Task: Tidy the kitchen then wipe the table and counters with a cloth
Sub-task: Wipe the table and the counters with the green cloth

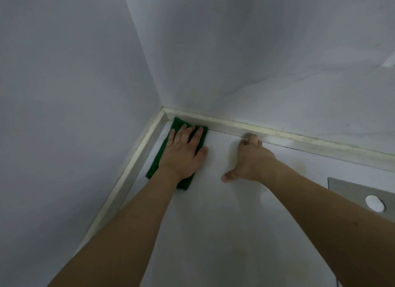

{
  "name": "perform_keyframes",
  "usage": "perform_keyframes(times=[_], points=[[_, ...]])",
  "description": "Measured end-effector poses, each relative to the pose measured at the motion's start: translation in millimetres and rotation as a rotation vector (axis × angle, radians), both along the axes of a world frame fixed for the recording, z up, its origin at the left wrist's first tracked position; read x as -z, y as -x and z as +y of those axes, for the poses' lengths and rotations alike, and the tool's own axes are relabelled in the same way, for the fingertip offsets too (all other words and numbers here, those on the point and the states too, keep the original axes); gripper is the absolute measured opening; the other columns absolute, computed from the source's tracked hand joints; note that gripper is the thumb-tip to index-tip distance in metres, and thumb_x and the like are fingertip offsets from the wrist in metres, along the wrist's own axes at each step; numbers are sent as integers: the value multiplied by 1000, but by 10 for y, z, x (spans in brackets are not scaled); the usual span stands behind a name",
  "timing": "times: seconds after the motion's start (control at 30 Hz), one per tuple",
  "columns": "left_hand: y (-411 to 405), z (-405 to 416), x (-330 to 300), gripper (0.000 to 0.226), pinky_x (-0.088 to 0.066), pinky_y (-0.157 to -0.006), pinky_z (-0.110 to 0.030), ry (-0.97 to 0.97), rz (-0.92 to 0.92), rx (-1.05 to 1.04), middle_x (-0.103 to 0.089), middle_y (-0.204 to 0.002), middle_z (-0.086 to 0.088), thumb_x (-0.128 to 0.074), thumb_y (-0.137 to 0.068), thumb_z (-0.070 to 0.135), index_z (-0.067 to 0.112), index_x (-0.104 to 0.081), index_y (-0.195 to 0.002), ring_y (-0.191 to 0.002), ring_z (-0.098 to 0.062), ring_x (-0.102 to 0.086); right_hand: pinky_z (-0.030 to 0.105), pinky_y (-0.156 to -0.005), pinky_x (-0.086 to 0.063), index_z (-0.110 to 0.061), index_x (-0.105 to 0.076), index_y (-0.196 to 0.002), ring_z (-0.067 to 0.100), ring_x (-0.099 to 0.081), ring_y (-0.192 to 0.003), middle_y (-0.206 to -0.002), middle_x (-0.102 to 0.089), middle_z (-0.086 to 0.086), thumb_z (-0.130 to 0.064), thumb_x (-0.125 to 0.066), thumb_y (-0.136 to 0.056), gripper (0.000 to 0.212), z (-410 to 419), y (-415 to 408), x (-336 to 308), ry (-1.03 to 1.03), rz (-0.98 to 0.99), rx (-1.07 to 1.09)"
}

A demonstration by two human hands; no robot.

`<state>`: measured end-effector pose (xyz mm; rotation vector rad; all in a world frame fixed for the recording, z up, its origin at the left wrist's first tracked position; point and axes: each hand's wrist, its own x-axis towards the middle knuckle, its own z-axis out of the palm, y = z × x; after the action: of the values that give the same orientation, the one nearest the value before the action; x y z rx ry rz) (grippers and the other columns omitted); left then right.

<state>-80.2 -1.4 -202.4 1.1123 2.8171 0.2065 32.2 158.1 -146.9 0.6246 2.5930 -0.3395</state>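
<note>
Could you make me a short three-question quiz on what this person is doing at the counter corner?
1. True or false: the left hand presses flat on the green cloth.
2. Where does the cloth lie? A) in the corner where the two walls meet, B) on the metal plate, C) hanging from the wall.
3. Fill in: the right hand reaches its fingers to the raised ____ along the back wall.

Key
1. True: the fingers lie straight on top of the cloth.
2. A: it lies on the white counter by the corner.
3. Ledge; this hand holds no cloth, and its thumb rests on the counter.
</note>
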Motion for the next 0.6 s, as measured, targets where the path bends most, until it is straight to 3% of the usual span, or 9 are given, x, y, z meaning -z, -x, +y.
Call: perform_keyframes(times=[0.27, 0.6], points=[[-10, 13, 17, 60, 10, -120, -39, 6, 30, 4, -11, -161, 0, -20, -99, 47, 26, -8, -155, -148, -18, 1, 43, -104, -41, 1, -22, -145, 32, -27, -135, -146, -13, 12, -66, -79, -58, 123, 5, -17, 21, 13, 3, 14], [-425, -367, -3, 67, 10, -119, -38, -9, 2, 23, -11, -161, 0, -12, -94, 53, 26, -10, -155, -148, -16, 2, 45, -106, -39, 3, -32, -141, 35, -24, -134, -142, -17, 14, -63, -79, -61, 114, -50, -20, -72, 15, -34, 37]])
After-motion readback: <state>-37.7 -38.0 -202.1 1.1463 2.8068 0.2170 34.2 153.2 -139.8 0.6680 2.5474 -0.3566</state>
